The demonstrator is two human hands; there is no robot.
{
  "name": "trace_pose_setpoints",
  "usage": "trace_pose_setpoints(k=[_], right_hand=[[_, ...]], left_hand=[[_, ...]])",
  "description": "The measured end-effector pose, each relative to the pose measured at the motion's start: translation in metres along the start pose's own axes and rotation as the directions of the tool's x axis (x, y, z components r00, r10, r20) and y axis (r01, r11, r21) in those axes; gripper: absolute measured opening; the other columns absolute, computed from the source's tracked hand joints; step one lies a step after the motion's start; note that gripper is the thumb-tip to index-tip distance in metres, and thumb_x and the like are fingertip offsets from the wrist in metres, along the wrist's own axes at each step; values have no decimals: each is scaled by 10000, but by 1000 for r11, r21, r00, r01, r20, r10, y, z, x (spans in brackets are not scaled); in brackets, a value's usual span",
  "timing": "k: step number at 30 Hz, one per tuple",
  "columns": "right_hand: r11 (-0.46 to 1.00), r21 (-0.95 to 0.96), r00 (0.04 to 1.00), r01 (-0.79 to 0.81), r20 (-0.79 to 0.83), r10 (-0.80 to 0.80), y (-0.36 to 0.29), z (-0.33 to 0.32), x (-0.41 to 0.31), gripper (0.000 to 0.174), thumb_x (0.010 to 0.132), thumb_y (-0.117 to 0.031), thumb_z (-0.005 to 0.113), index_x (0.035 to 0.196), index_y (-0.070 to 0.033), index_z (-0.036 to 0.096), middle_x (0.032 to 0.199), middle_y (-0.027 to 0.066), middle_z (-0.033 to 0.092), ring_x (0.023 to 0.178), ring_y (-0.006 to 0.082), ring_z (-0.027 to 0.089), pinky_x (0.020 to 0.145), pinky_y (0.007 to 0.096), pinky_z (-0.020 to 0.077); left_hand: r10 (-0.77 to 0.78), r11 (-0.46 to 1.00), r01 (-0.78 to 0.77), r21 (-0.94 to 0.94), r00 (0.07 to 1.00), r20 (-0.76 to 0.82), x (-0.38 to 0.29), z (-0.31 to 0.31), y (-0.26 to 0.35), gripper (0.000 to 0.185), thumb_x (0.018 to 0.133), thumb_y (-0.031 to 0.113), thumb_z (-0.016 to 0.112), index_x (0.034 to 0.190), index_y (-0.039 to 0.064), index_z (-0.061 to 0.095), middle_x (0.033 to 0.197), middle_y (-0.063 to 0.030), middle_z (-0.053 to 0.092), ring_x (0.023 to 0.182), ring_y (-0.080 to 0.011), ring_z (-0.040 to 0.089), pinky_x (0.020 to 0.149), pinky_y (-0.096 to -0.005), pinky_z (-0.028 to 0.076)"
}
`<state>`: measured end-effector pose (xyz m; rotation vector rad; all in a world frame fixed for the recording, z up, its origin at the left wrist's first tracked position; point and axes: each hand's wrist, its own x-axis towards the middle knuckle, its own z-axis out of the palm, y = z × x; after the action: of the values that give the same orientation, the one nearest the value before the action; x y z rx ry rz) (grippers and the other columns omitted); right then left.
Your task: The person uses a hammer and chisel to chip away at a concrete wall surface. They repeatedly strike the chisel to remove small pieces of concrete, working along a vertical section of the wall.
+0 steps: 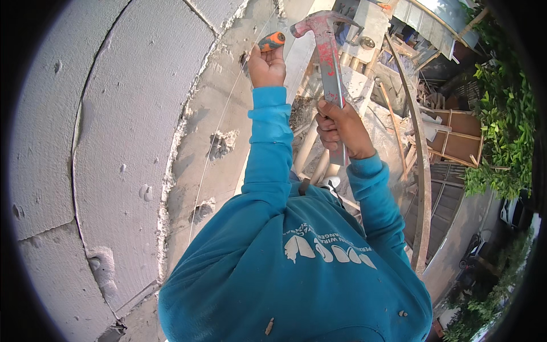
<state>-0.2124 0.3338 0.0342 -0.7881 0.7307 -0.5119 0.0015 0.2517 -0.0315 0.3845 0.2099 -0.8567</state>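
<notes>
My left hand (268,70) grips a tool by its orange and dark grey handle (272,42), held up against the concrete band; its shank is hidden, so I cannot tell whether it is a chisel or a screwdriver. In my right hand (348,130) is a claw hammer (327,57) with worn red paint, upright, its head to the right of the handle and apart from it. The grey concrete band (192,158) has chipped holes (223,144), another lower down (203,210). A taut pale string (219,128) runs along it.
A wall of pale lightweight blocks (128,107) rises at left. Bamboo poles (306,149) and planks (361,32) lie below me. A long bent-looking pole (421,166) passes at right, beyond it wooden frames (457,128), foliage (498,124) and a motorcycle (472,248).
</notes>
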Motion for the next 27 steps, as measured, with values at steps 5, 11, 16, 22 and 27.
trace_pose_setpoints(k=[5,11,16,22,27], right_hand=[[727,145,728,671,59,-683,-98,-5,-58,261,962,-285,532,800,-120,411,564,-57,271,423,45,269,371,239,287],[276,152,302,949,-193,-934,-91,12,-7,158,936,-200,484,816,-117,422,571,-38,298,446,70,307,409,279,336],[996,-76,994,-37,99,44,41,-27,17,124,988,-209,497,925,-119,554,644,-39,446,484,114,439,424,284,394],[838,82,840,540,11,-542,-77,1,-52,210,964,-243,509,829,-138,390,566,-50,238,435,57,243,399,240,262],[315,230,351,921,-141,-926,-111,0,-17,239,959,-243,467,786,-105,375,579,-32,256,460,79,284,465,327,355]], left_hand=[[-1,1000,0,-31,999,-50,-2,0,6,337,1026,200,443,1184,-97,464,1231,-224,543,1185,-352,537,1043,-517,469],[-21,998,20,-65,1000,-2,-5,0,-2,346,1027,206,442,1169,-108,470,1208,-222,555,1176,-342,542,1034,-506,474],[-33,998,34,-62,999,2,10,-11,-6,367,1028,221,442,1173,-115,467,1178,-227,572,1156,-340,557,1026,-508,478],[-12,996,9,-84,999,-31,7,-14,10,348,1030,200,431,1180,-113,460,1184,-231,569,1155,-353,557,1032,-523,475],[-31,997,31,-74,999,-7,2,-6,-3,329,1029,187,428,1168,-109,466,1189,-225,563,1144,-349,559,1032,-518,474]])
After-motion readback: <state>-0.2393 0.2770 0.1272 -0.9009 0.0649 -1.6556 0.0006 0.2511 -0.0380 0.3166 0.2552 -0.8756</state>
